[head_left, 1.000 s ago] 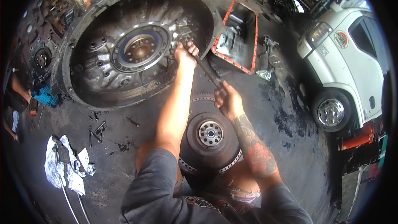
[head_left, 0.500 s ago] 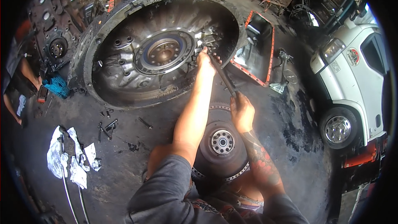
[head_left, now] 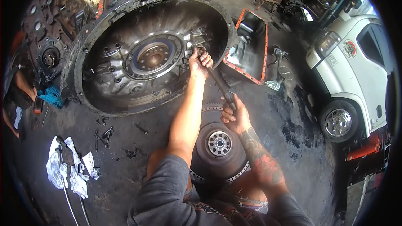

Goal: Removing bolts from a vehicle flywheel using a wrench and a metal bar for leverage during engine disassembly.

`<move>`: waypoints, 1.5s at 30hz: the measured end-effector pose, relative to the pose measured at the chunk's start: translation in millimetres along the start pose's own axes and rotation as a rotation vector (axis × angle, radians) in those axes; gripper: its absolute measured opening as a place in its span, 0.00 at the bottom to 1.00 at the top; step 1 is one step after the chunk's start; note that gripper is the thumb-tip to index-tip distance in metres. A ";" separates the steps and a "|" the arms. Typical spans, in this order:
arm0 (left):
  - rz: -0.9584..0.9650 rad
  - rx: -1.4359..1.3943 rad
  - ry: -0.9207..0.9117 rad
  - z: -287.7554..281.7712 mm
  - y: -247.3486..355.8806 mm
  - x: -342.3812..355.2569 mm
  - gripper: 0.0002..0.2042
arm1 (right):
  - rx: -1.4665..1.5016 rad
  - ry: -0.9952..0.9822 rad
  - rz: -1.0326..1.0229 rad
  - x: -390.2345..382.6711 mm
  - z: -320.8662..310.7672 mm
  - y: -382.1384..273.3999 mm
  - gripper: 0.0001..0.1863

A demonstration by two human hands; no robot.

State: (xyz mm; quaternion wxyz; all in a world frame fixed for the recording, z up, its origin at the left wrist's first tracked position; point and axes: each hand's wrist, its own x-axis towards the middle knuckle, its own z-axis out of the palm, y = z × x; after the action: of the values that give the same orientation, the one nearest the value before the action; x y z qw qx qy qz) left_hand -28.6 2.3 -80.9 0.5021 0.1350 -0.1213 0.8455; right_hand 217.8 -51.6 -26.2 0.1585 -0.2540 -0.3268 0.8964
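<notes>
Dark, oil-stained workshop floor (head_left: 293,163) spreads beneath a person working bare-handed, with a white truck (head_left: 360,71) parked at right. A long, dark metal bar (head_left: 220,84) slants between both hands, its upper part beside the near right rim of a huge, round, blackened metal housing (head_left: 100,28). The left hand (head_left: 199,63) is closed around the bar's upper end; the right hand (head_left: 235,116), fingers curled, grips its lower end, a spread hold that probably gives steadiness above and leverage below. Whether the tip is seated on anything cannot be told.

Inside the deep housing sits a ringed, brown-centred metal hub (head_left: 155,58). A broad, dark steel disc with a toothed edge (head_left: 203,155) lies between the person's legs, apparently kept within easy reach. Dark metal bolts (head_left: 104,136) lie loosely grouped at left, perhaps to keep them together, near crumpled white cloths (head_left: 54,167).

Beyond the right hand, a rectangular metal pan with an orange-red rim (head_left: 266,50) stands open side up, likely to spare that edge; shiny grey shapes show within, their nature unclear.
</notes>
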 end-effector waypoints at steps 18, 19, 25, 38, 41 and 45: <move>0.031 -0.015 0.301 11.3 -15.1 -0.6 0.26 | -0.928 0.289 -0.380 4.9 -20.2 -11.3 0.17; 0.028 -0.095 0.215 10.3 -15.7 -2.9 0.26 | -0.363 0.177 -0.096 7.5 -25.9 -14.7 0.19; -0.019 -0.110 0.089 1.7 -13.2 -6.5 0.25 | -0.148 0.020 0.078 9.4 -23.0 1.1 0.18; 0.092 0.244 0.780 33.5 -6.3 9.5 0.15 | -1.758 0.501 -0.840 11.1 -5.8 -2.4 0.12; 0.179 0.297 0.779 36.0 -5.4 7.3 0.12 | -1.421 0.446 -0.630 16.6 -6.2 10.1 0.12; 0.121 -0.019 0.448 10.6 -19.7 10.7 0.20 | -1.194 0.332 -0.562 2.6 -13.6 -9.7 0.11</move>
State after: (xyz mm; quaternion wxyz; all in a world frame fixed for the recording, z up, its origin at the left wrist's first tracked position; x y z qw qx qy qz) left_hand -14.9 16.7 -65.9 0.4661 -0.0684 -0.0223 0.8818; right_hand 224.4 -36.4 -29.5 0.2660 -0.3376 -0.7905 0.4363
